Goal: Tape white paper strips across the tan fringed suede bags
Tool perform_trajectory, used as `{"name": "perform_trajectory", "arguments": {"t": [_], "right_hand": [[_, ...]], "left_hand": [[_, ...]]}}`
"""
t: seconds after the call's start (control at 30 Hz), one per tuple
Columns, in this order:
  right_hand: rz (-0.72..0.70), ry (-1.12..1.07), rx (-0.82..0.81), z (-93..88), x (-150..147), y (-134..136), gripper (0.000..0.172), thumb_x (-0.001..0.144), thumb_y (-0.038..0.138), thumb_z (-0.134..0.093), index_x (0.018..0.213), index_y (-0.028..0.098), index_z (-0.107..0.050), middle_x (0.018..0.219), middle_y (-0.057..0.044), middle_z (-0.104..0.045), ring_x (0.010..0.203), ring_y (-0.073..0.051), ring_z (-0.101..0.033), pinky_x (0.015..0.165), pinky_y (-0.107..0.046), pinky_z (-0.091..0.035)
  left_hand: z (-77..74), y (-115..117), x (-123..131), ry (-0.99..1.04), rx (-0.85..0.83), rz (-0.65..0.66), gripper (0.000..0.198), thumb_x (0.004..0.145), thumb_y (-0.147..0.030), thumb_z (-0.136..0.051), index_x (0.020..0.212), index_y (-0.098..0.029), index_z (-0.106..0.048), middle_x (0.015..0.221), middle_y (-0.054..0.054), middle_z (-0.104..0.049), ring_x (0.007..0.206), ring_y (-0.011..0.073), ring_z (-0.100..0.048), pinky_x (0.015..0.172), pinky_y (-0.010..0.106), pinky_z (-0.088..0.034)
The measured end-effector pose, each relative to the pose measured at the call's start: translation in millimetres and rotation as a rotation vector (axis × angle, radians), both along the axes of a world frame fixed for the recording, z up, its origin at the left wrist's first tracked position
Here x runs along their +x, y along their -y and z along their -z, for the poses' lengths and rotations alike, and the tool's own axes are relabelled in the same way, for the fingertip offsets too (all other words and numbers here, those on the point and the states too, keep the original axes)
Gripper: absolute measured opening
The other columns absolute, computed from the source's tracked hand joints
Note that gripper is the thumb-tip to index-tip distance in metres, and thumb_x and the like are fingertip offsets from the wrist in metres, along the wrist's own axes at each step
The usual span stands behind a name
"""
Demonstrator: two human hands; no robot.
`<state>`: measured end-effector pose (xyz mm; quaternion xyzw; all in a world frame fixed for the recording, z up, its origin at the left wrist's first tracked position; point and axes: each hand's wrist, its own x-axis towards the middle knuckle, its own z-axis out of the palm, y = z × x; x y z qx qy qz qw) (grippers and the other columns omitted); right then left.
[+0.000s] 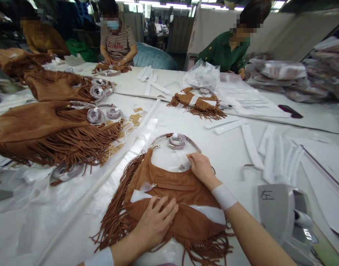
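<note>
A brown suede fringed handbag (pixel 175 177) lies flat on the table in front of me, its fringe spread to the left and along the bottom. My left hand (pixel 158 218) rests on its lower front, fingers spread over a white strip (pixel 205 212) that runs across the bag. At the bag's top opening, my right hand (pixel 201 166) is closed, its fingertips pinching what looks like a small piece of clear plastic (pixel 182 161). Above that curves the wrapped handle (pixel 158 140), with a coiled, wrapped strap (pixel 177 141) beside it. A zipper pull in clear wrap (pixel 147 187) shows on the front.
More fringed bags (pixel 44 129) lie at left, near scattered tan tags (pixel 134 120). Another bag (pixel 198 101) is ahead. White strips (pixel 251 146) and a grey tape dispenser (pixel 277 210) are at right. Co-workers (pixel 118 40) stand across the table; wrapped bags (pixel 286 72) are piled at far right.
</note>
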<state>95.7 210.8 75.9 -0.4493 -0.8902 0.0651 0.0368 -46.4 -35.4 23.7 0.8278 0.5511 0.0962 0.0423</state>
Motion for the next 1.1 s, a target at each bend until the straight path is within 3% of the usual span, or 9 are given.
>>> {"name": "perform_trajectory", "arguments": {"t": [0.17,0.27,0.33,0.4,0.6,0.73,0.9,1.0,1.1], "right_hand": [[0.029,-0.041,-0.031,-4.6,9,-4,0.031,0.093,0.016,-0.028,0.114,0.013,-0.052,0.098,-0.01,-0.067,0.087,-0.018,-0.061,0.079,-0.028,-0.039],[-0.024,-0.019,-0.055,-4.7,8,-3,0.046,0.08,0.013,-0.045,0.127,0.015,-0.044,0.114,-0.01,-0.065,0.1,-0.02,-0.059,0.086,-0.03,-0.038],[-0.053,0.017,-0.064,-3.2,4,-1,0.062,0.072,0.015,-0.054,0.132,0.019,-0.041,0.126,-0.01,-0.059,0.109,-0.024,-0.056,0.093,-0.038,-0.035],[-0.048,0.06,-0.059,-0.5,0,2,0.065,0.069,0.019,-0.057,0.132,0.02,-0.042,0.128,-0.011,-0.058,0.111,-0.03,-0.054,0.096,-0.049,-0.03],[-0.029,0.13,0.014,5.9,-11,10,0.02,0.082,0.019,-0.05,0.096,0.017,-0.064,0.095,-0.014,-0.07,0.099,-0.031,-0.058,0.1,-0.062,-0.014],[-0.063,0.082,0.042,6.3,-10,9,0.023,0.089,0.019,-0.045,0.09,0.019,-0.068,0.097,-0.011,-0.071,0.1,-0.029,-0.059,0.103,-0.061,-0.011],[-0.13,-0.039,0.006,-0.7,-4,2,0.027,0.089,0.016,-0.046,0.096,0.025,-0.07,0.121,-0.007,-0.065,0.113,-0.025,-0.057,0.1,-0.053,-0.028],[-0.208,-0.107,-0.021,-16.3,-3,6,0.026,0.087,0.014,-0.048,0.092,0.025,-0.071,0.113,-0.005,-0.07,0.108,-0.021,-0.061,0.1,-0.046,-0.034],[-0.265,-0.313,0.008,-40.7,-7,24,0.021,0.089,0.019,-0.049,0.09,0.023,-0.069,0.103,-0.005,-0.073,0.097,-0.02,-0.065,0.101,-0.046,-0.036]], "left_hand": [[3.1,1,2,0.004,0.038,-0.009,0.05,0.095,-0.021,-0.034,0.146,-0.021,-0.031,0.15,0.007,-0.035,0.131,0.0283,-0.034,0.103,0.051,-0.028],[5.5,1,1,0.008,0.047,-0.012,0.051,0.095,-0.021,-0.034,0.146,-0.02,-0.031,0.151,0.007,-0.034,0.131,0.0288,-0.033,0.104,0.05,-0.027],[6.5,1,1,0.012,0.043,-0.009,0.051,0.095,-0.021,-0.034,0.146,-0.02,-0.03,0.151,0.007,-0.033,0.132,0.0288,-0.033,0.104,0.051,-0.026],[6.8,2,0,0.016,0.033,-0.004,0.051,0.095,-0.022,-0.034,0.146,-0.02,-0.029,0.151,0.007,-0.033,0.132,0.0288,-0.033,0.105,0.051,-0.026],[7.5,1,0,0.015,0.031,-0.001,0.05,0.095,-0.024,-0.035,0.146,-0.02,-0.031,0.151,0.006,-0.033,0.131,0.0284,-0.034,0.105,0.05,-0.026],[8.6,0,-1,0.008,0.06,0.001,0.049,0.096,-0.024,-0.035,0.145,-0.02,-0.033,0.151,0.006,-0.034,0.13,0.0275,-0.035,0.105,0.048,-0.025],[7.6,0,-2,0.004,0.09,0.002,0.049,0.096,-0.023,-0.035,0.145,-0.02,-0.033,0.15,0.006,-0.035,0.129,0.0265,-0.037,0.104,0.047,-0.026],[6.3,0,-1,0.008,0.094,-0.003,0.047,0.096,-0.022,-0.033,0.144,-0.021,-0.035,0.15,0.004,-0.036,0.129,0.0271,-0.037,0.104,0.048,-0.025],[4.8,1,0,0.016,0.092,-0.011,0.047,0.096,-0.021,-0.033,0.144,-0.021,-0.035,0.15,0.004,-0.036,0.128,0.027,-0.037,0.104,0.048,-0.025]]}}
